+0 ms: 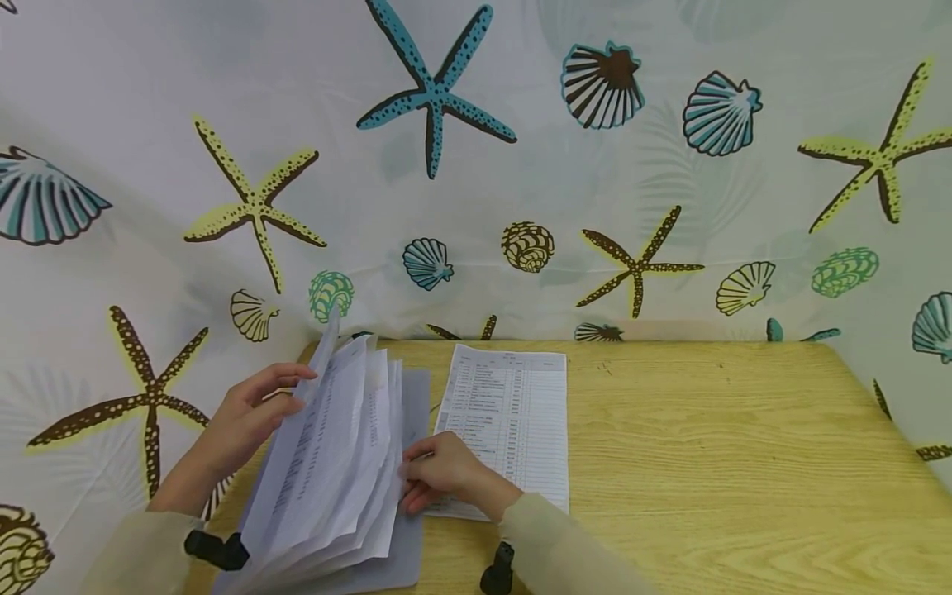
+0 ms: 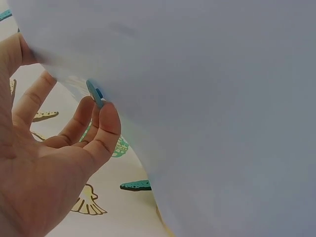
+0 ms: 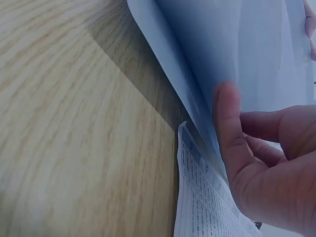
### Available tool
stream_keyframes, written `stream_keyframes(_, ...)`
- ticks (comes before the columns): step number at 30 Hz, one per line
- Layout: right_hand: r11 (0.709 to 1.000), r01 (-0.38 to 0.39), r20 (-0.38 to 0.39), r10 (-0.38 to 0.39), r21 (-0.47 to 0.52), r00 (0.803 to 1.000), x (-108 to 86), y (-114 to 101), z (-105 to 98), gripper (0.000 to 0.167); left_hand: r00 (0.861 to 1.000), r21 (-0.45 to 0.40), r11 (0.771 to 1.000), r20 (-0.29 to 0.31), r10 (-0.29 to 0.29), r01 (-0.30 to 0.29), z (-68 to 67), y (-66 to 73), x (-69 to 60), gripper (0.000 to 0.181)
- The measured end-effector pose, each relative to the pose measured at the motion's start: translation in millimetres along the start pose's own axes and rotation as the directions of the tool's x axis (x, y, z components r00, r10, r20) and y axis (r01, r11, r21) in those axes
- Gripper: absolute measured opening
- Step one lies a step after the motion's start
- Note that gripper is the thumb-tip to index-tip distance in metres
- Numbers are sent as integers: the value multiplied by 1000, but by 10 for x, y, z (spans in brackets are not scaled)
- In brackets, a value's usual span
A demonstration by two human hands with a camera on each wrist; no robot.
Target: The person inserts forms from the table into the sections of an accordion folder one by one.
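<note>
A grey-blue document folder (image 1: 418, 397) stands partly opened at the left of the table, with several printed sheets (image 1: 335, 446) fanned inside it. My left hand (image 1: 241, 417) grips the raised cover (image 2: 212, 98) by its outer edge. A small blue button (image 2: 94, 93) shows beside those fingertips in the left wrist view. At the folder's right side my right hand (image 1: 446, 467) pinches the edge of the inner sheets between thumb and fingers; how many it holds cannot be told. Just right of the folder lies a printed form (image 1: 543, 446), partly under my right hand and wrist.
The wooden table (image 1: 706, 463) extends to the right of the form. A white cloth (image 1: 491, 182) printed with starfish and shells hangs behind the table and along its sides. A black wrist camera (image 1: 217, 549) sits on each sleeve.
</note>
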State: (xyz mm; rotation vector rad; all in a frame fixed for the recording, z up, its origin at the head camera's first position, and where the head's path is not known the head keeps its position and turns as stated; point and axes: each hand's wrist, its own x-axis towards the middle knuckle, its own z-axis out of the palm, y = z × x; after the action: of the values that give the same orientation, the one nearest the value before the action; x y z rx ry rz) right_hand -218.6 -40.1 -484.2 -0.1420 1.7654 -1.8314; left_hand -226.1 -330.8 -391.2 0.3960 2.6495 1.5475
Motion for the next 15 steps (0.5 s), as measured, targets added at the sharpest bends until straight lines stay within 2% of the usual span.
stream_keyframes(5, 1000, -2, -7, 2, -6, 1000, 8, 6, 34, 20, 1000, 8, 1000, -4, -8, 8, -7, 6, -3, 36)
stream_keyframes(9, 1000, -3, -9, 3, -15, 1000, 5, -1, 42, 19, 1000, -18, 1000, 6, -3, 3, -14, -3, -13, 35)
stream_keyframes(15, 999, 1, -11, -1, -33, 1000, -33, -24, -40, 18, 1000, -27, 1000, 6, 1, -1, -15, -9, -21, 35)
